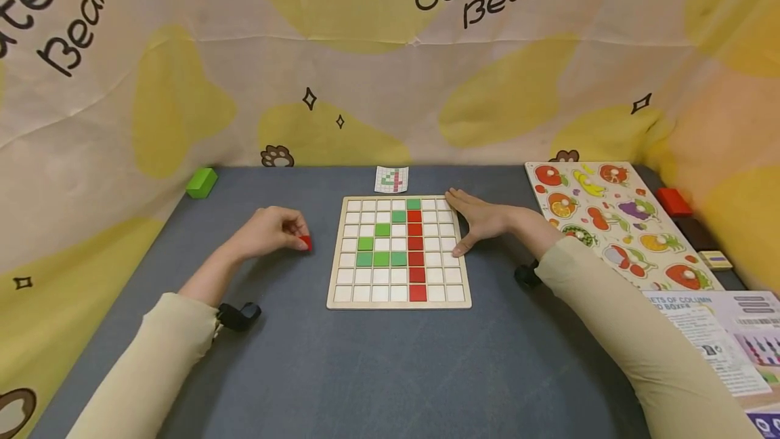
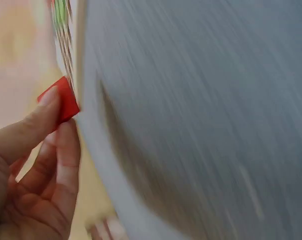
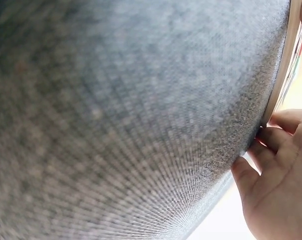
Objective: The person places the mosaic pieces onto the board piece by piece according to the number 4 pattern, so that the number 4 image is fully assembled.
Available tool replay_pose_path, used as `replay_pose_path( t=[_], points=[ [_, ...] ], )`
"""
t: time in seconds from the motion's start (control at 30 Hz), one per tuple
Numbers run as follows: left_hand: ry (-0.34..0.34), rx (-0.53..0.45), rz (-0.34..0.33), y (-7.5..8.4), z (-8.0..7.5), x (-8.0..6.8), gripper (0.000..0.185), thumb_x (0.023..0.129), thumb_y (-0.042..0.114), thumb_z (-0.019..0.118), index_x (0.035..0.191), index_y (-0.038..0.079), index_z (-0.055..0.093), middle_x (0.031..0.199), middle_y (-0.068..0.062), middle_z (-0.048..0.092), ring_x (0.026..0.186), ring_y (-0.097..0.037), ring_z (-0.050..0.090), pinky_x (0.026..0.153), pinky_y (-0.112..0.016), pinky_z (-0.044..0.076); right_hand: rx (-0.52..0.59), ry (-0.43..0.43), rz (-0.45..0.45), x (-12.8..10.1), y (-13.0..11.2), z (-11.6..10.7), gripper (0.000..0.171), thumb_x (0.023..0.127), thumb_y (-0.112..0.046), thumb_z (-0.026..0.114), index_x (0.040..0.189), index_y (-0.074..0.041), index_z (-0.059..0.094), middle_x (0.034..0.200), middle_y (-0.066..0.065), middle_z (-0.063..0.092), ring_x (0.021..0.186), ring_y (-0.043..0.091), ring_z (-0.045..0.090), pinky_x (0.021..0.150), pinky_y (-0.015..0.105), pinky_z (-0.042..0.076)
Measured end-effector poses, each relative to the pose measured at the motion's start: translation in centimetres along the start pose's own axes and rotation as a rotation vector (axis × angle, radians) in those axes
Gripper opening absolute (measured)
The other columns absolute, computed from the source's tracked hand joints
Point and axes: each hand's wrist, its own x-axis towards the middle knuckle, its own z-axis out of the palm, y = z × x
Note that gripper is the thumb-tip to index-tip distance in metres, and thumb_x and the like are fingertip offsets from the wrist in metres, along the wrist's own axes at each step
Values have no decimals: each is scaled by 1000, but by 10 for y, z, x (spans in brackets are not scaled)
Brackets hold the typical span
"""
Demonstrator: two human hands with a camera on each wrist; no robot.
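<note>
Yellow-blotched cloth printed "Cute Bear" walled in a grey bench (image 1: 390, 371), and at its middle lay a wooden grid board (image 1: 399, 252), white squares broken by green tiles and a red column. Just behind the board, toward the far edge, stood a small pattern card (image 1: 391, 179).

Over on the left, the left hand (image 1: 268, 232) sat curled on the bench just beside the board's left edge, thumb and fingertips pinching a red tile (image 1: 305, 242); the left wrist view showed that tile (image 2: 61, 101) squeezed between thumb and forefinger, close to the board's rim.

On the other side, the right hand (image 1: 478, 219) lay flat, fingers straight and together, pressed along the board's right edge near its far right corner. The right wrist view had its fingers (image 3: 283, 127) against the wooden rim.

A green block (image 1: 202, 183) waited at the far left corner. Along the right edge lay a fruit puzzle board (image 1: 615, 222), with a red block (image 1: 673, 201) beyond it and printed sheets (image 1: 725, 337) at the near right corner.
</note>
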Motion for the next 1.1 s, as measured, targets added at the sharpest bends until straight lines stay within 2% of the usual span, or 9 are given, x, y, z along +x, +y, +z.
replay_pose_path(
  t=[0.2,0.3,0.43,0.53,0.77,1.1],
  points=[
    [4,-142,21,60,39,31,11,80,17,82,86,13,72,81,-2,72,72,-12,59,70,-27,45,2,-3,-13,1,2,0,125,78,-47,80,157,0,-5,166,21,-13,155,39,-12,124,60,4],
    [-11,-204,57,86,55,43,11,82,15,80,88,11,71,84,-4,72,72,-12,61,70,-26,47,-2,-5,-16,1,1,0,126,78,-47,80,157,0,-6,166,21,-14,155,39,-12,124,60,4],
    [-39,-239,93,116,74,56,9,83,12,79,88,10,72,84,-5,73,72,-10,63,68,-24,48,1,-1,-9,1,1,0,126,78,-46,81,157,1,-5,166,21,-13,154,39,-13,124,60,3],
    [-55,-223,100,133,85,63,7,83,12,78,87,11,73,85,-4,73,73,-9,64,67,-21,47,4,4,-11,1,1,0,126,78,-45,81,157,2,-5,166,22,-12,154,40,-12,124,60,3],
    [-71,-148,132,155,102,71,5,85,10,76,89,8,75,83,-6,75,71,-9,60,66,-18,44,1,6,-12,2,2,1,126,77,-46,81,157,3,-4,166,23,-12,154,40,-11,124,59,4],
    [-90,-49,164,161,112,73,4,83,9,78,84,7,74,77,-6,74,66,-7,57,63,-17,43,7,16,-24,1,1,1,126,77,-45,81,156,4,-3,165,25,-10,154,42,-10,123,61,5]
  ],
)
